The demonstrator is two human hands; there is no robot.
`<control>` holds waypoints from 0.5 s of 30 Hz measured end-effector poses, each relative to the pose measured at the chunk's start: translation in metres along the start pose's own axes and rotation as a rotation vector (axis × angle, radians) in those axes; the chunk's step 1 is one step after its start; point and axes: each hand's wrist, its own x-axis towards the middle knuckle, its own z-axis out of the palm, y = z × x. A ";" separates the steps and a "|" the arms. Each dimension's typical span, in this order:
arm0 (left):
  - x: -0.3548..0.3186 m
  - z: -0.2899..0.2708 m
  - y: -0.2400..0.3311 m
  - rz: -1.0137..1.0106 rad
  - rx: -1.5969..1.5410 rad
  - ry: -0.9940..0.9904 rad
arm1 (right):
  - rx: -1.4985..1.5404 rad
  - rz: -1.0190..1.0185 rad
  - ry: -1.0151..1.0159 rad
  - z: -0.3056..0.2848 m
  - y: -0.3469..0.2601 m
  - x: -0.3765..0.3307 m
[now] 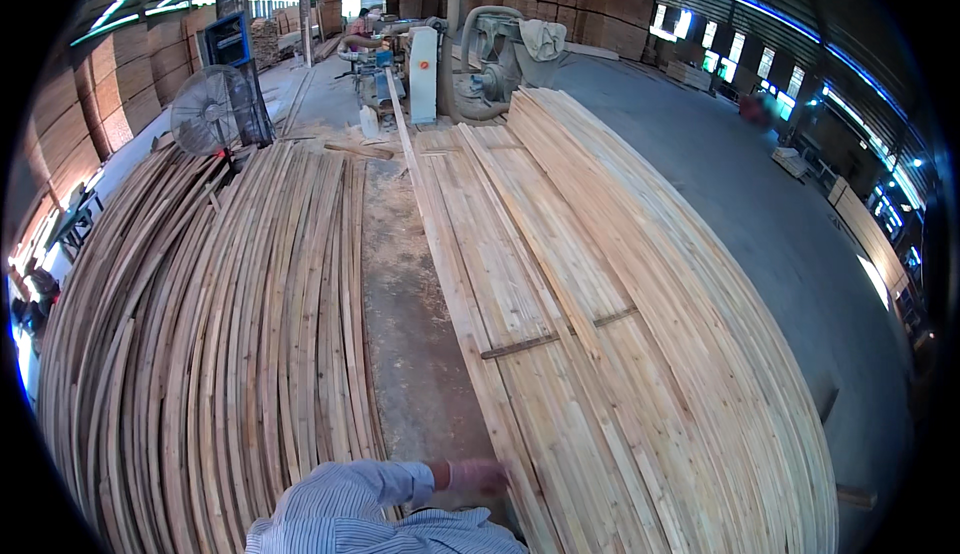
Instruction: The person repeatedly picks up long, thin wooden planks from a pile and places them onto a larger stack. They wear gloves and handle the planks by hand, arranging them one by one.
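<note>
My left hand (478, 476), in a pinkish glove and a striped sleeve, reaches across at the lower middle. Its fingertips meet the left edge of a long, pale wooden strip (455, 299). The fingers are blurred, so whether they grip the strip or only touch it cannot be told. That strip runs from a blue and white woodworking machine (423, 76) at the far end down to the lower edge, along the left side of a broad stack of pale planed strips (585, 424). Another striped fold of sleeve shows at the bottom; my right hand is out of sight.
Rougher, darker wood strips (230, 324) lie in a wide pile on the left. A sawdust-strewn floor gap (405, 354) separates the piles. A thin crosspiece (530, 346) lies across the pale stack. A caged fan (205, 111) stands far left; a person (362, 24) is behind the machine.
</note>
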 end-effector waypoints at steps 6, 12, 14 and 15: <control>-0.003 0.059 -0.071 -0.310 -0.043 -0.246 | 0.426 -0.341 0.235 -0.056 -0.124 -0.064; 0.005 0.049 -0.021 -0.132 -0.274 0.032 | 0.775 -0.658 0.451 -0.026 -0.128 -0.006; 0.007 0.023 0.012 -0.060 -0.200 0.170 | 0.797 -0.570 0.437 -0.039 -0.121 -0.025; 0.019 -0.010 0.022 0.015 -0.202 0.256 | 0.859 -0.574 0.418 -0.042 -0.120 -0.033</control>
